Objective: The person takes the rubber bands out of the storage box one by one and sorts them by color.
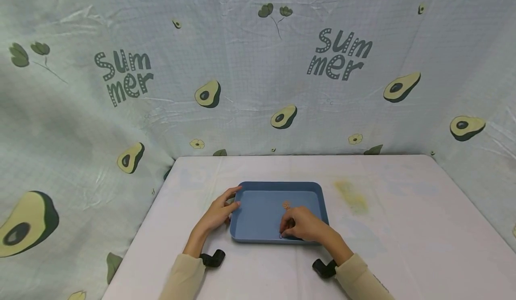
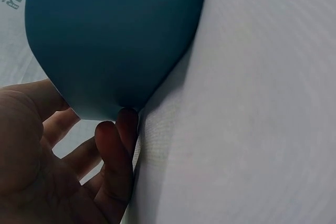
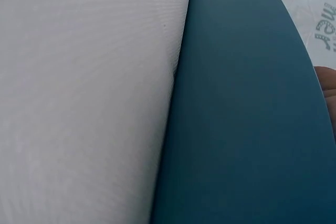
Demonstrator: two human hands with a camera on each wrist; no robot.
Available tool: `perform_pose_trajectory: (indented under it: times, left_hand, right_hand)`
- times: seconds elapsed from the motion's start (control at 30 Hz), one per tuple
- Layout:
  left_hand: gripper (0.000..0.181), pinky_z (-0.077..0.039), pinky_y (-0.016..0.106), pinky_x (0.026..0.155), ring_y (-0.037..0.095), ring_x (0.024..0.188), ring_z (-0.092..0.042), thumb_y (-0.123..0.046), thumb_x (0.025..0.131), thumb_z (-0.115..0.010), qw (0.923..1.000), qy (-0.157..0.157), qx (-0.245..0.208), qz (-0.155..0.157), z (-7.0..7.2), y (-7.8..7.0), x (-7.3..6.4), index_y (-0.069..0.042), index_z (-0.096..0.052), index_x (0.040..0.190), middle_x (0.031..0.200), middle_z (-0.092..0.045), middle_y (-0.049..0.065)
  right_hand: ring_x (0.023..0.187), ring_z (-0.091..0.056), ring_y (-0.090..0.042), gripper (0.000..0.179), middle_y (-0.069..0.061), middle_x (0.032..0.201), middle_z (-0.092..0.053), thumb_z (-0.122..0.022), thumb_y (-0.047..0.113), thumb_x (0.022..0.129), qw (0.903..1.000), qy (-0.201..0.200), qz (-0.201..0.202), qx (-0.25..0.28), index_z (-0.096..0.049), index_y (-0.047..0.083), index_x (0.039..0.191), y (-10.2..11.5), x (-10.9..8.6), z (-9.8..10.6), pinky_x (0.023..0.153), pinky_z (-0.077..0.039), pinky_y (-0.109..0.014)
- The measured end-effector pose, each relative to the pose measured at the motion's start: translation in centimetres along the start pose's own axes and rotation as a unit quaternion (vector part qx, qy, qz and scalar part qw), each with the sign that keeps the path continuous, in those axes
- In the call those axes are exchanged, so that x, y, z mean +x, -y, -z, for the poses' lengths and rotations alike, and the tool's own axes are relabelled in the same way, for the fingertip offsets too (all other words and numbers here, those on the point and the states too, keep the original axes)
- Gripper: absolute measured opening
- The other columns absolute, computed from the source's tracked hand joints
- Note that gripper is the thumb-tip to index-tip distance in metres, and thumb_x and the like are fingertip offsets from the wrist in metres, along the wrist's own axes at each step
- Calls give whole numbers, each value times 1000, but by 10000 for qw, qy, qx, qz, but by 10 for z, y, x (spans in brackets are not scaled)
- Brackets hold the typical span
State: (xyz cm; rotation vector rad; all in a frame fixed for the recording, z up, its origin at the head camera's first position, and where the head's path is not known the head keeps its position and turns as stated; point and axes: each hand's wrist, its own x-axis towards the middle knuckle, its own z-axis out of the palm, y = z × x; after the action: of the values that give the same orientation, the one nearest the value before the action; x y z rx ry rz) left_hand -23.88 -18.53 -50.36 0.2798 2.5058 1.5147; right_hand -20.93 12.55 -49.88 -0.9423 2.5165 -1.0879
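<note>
A blue rectangular tray (image 1: 258, 215) lies on the table. At its left side my left hand (image 1: 219, 210) holds the rim, thumb and index finger over the edge; in the left wrist view other fingers (image 2: 113, 150) touch the outer wall. Over the tray's near right part, my right hand (image 1: 304, 224) has its fingers curled and pinches a small purplish-pink piece (image 1: 281, 235) by the near rim. Its exact kind is too small to tell. Just beyond that hand lies a small orange-brown piece (image 1: 286, 204), partly hidden by the knuckles. The right wrist view shows mostly the tray's outer wall (image 3: 236, 103).
A pale cloth covers the table (image 1: 403, 228), with a yellowish stain (image 1: 351, 196) right of the tray. Behind and at both sides hangs a printed avocado curtain (image 1: 242, 45). A black wrist device (image 1: 213, 259) sits on the left wrist, another (image 1: 324, 268) on the right.
</note>
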Motion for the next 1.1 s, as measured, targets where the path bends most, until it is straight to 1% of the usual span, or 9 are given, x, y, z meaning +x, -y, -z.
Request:
perform_pose_trajectory:
  times: [0.13, 0.37, 0.57, 0.67, 0.83, 0.97, 1.1]
  left_hand:
    - [56, -47, 29, 52, 17, 71, -54, -19, 104, -60, 10000, 9, -13, -4, 0, -1, 0, -24, -44, 158, 159, -44, 22]
    - [56, -46, 30, 51, 18, 72, -53, -19, 104, -61, 10000, -27, -4, -28, -1, -2, 1, -23, -45, 157, 158, -45, 23]
    - [56, -46, 30, 51, 18, 69, -52, -19, 104, -61, 10000, -5, 9, -61, -1, -2, 1, -23, -45, 157, 158, -45, 24]
    - [56, -46, 30, 52, 17, 70, -53, -20, 104, -62, 10000, -12, 44, -59, -1, -2, 1, -23, -45, 157, 158, -45, 24]
    - [56, -47, 30, 52, 18, 71, -53, -20, 104, -62, 10000, -15, 58, -53, -1, 0, 1, -23, -45, 157, 158, -45, 24]
    - [56, -47, 30, 51, 18, 71, -53, -19, 104, -61, 10000, -8, 58, -49, -1, 0, 1, -23, -45, 158, 158, -45, 25]
    - [56, -47, 30, 52, 18, 72, -54, -19, 104, -61, 10000, 11, 84, -35, -1, -1, 2, -22, -44, 158, 158, -45, 24]
  right_hand:
    - [73, -64, 1, 10, 6, 86, -74, -78, 7, 91, 10000, 18, -4, -69, -78, 16, 86, -1, 1, 0, 67, -54, -22]
    - [73, -63, 4, 6, 8, 85, -75, -80, 13, 91, 9974, 79, 320, -644, -80, 17, 85, -2, 3, 1, 67, -53, -18]
    - [74, -64, 3, 6, 8, 85, -74, -79, 13, 91, 9975, 72, 369, -605, -79, 17, 86, 2, 0, 8, 69, -54, -19]
    - [75, -64, 2, 8, 8, 84, -74, -79, 13, 91, 9971, -59, 367, -666, -79, 18, 85, 4, -3, 15, 70, -54, -20]
    - [77, -61, 0, 9, 10, 85, -72, -80, 14, 90, 9955, -396, 347, -782, -78, 20, 84, 5, -9, 28, 69, -52, -22]
    - [76, -59, 0, 9, 10, 88, -71, -79, 14, 91, 9953, -616, 220, -714, -78, 22, 87, 0, -15, 41, 66, -50, -22]
    - [74, -57, 0, 5, 10, 86, -71, -81, 18, 90, 9927, -951, 196, -721, -80, 21, 87, -7, -21, 55, 65, -50, -23]
